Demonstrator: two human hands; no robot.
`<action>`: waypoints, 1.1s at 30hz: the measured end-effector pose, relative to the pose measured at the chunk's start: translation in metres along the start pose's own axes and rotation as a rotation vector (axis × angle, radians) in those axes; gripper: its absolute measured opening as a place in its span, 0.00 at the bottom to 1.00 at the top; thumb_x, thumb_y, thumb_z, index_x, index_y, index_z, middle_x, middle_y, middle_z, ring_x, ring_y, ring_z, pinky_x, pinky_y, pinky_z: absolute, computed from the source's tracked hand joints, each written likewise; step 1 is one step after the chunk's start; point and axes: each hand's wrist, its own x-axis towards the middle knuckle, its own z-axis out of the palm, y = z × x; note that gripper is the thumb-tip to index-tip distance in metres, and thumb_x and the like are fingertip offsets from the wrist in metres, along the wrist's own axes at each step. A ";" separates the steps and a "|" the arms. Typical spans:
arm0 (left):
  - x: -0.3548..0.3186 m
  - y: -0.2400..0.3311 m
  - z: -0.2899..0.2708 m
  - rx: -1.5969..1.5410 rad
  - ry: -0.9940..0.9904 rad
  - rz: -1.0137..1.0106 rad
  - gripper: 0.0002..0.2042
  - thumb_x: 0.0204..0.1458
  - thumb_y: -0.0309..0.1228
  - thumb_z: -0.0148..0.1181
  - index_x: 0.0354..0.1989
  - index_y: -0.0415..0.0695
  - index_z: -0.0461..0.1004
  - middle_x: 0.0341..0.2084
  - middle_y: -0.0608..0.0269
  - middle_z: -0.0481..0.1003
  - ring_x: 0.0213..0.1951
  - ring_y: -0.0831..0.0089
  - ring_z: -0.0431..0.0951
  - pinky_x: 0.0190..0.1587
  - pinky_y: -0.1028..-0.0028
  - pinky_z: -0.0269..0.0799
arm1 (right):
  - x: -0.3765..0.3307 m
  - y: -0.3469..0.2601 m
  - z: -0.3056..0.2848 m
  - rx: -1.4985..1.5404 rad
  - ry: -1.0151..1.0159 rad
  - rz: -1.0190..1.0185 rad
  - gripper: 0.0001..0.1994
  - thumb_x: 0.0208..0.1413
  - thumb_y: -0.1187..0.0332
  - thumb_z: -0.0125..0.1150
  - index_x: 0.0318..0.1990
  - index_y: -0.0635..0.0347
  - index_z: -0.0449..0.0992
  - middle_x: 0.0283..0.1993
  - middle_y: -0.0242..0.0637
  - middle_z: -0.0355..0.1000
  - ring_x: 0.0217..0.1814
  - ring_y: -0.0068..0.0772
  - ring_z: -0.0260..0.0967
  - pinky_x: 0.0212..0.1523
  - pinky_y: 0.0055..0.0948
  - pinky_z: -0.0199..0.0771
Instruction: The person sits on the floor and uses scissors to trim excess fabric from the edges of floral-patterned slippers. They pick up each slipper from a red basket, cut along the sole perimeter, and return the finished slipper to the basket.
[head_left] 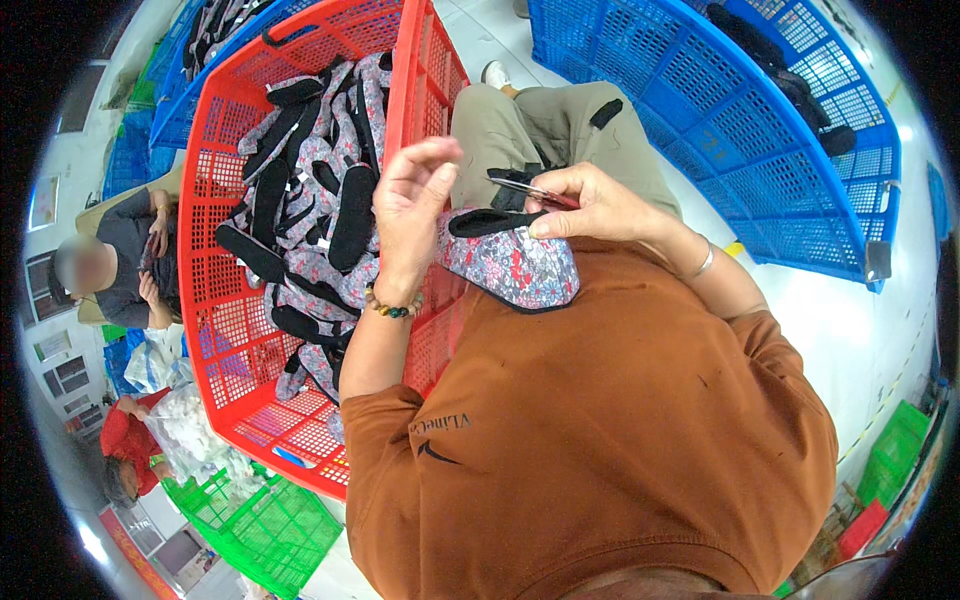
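Observation:
A floral slipper (515,268), grey with red and blue print and a black-lined opening, lies against my front at lap height. My right hand (590,208) is closed round small scissors (530,188) with a dark red handle, their blades pointing left over the slipper. The right thumb presses on the edge of the slipper's opening. Just left of it my left hand (412,195) is raised, its fingers loosely bent and the thumb apart from them. I see nothing held in it. Part of the slipper's left end is hidden behind the left wrist.
A red plastic crate (205,300) at my left holds many similar slippers (330,190). Blue crates (700,110) stand at the far right, with dark items in one. A green crate (250,530) is at the lower left. Two other people sit at the left.

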 end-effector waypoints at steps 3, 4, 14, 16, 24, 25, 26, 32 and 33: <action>-0.007 0.009 -0.003 0.032 -0.550 -0.215 0.09 0.46 0.23 0.59 0.37 0.37 0.72 0.36 0.64 0.73 0.39 0.77 0.71 0.44 0.77 0.67 | -0.002 -0.010 0.002 -0.143 0.053 -0.091 0.12 0.49 0.64 0.63 0.29 0.64 0.72 0.23 0.22 0.62 0.27 0.11 0.55 0.26 0.18 0.57; -0.015 0.015 0.002 0.049 -0.627 -0.310 0.12 0.43 0.24 0.63 0.37 0.36 0.72 0.33 0.65 0.73 0.37 0.77 0.72 0.42 0.78 0.67 | -0.003 -0.014 0.003 -0.214 0.085 -0.135 0.11 0.49 0.64 0.63 0.29 0.64 0.72 0.23 0.22 0.64 0.27 0.11 0.56 0.27 0.19 0.58; -0.012 0.011 -0.009 0.001 -0.578 0.026 0.10 0.37 0.19 0.66 0.26 0.33 0.71 0.22 0.65 0.68 0.27 0.80 0.64 0.30 0.78 0.61 | -0.009 -0.023 0.000 -0.176 0.448 -0.225 0.07 0.51 0.69 0.60 0.30 0.64 0.74 0.24 0.25 0.66 0.26 0.13 0.57 0.25 0.18 0.58; -0.011 0.012 -0.009 0.025 -0.588 0.058 0.09 0.36 0.19 0.66 0.25 0.33 0.70 0.22 0.65 0.68 0.26 0.79 0.65 0.29 0.78 0.61 | -0.015 -0.037 0.005 -0.268 0.341 -0.195 0.05 0.50 0.73 0.60 0.30 0.67 0.73 0.28 0.31 0.68 0.28 0.16 0.60 0.28 0.17 0.59; -0.009 0.016 -0.007 0.146 -0.604 0.058 0.09 0.37 0.19 0.65 0.26 0.34 0.71 0.22 0.65 0.68 0.25 0.79 0.65 0.28 0.78 0.61 | -0.003 -0.040 0.013 -0.440 0.274 -0.432 0.10 0.41 0.76 0.64 0.33 0.68 0.72 0.28 0.36 0.69 0.28 0.25 0.65 0.27 0.22 0.64; -0.009 0.015 -0.006 0.166 -0.601 0.096 0.08 0.38 0.19 0.65 0.26 0.34 0.72 0.22 0.65 0.68 0.26 0.80 0.65 0.28 0.78 0.61 | -0.001 -0.039 0.013 -0.468 0.270 -0.454 0.10 0.40 0.77 0.64 0.33 0.68 0.72 0.28 0.37 0.69 0.28 0.26 0.66 0.28 0.23 0.64; -0.009 0.014 -0.005 0.185 -0.599 0.134 0.08 0.38 0.19 0.65 0.27 0.34 0.72 0.22 0.65 0.68 0.26 0.80 0.66 0.28 0.78 0.61 | 0.001 -0.041 0.015 -0.484 0.295 -0.466 0.10 0.40 0.72 0.64 0.31 0.66 0.72 0.26 0.40 0.68 0.26 0.36 0.68 0.27 0.29 0.67; -0.009 0.013 -0.007 0.218 -0.608 0.154 0.07 0.38 0.18 0.64 0.26 0.34 0.72 0.18 0.64 0.68 0.24 0.74 0.67 0.26 0.75 0.61 | 0.011 -0.032 -0.004 -0.700 0.564 -0.311 0.08 0.43 0.71 0.58 0.30 0.65 0.72 0.26 0.42 0.70 0.25 0.35 0.69 0.27 0.29 0.68; -0.006 0.016 -0.006 0.242 -0.642 0.200 0.07 0.38 0.18 0.64 0.26 0.34 0.72 0.17 0.63 0.68 0.23 0.73 0.67 0.26 0.75 0.61 | 0.013 -0.021 -0.014 -0.503 0.591 -0.228 0.09 0.46 0.66 0.59 0.28 0.65 0.72 0.22 0.36 0.69 0.23 0.25 0.66 0.24 0.25 0.65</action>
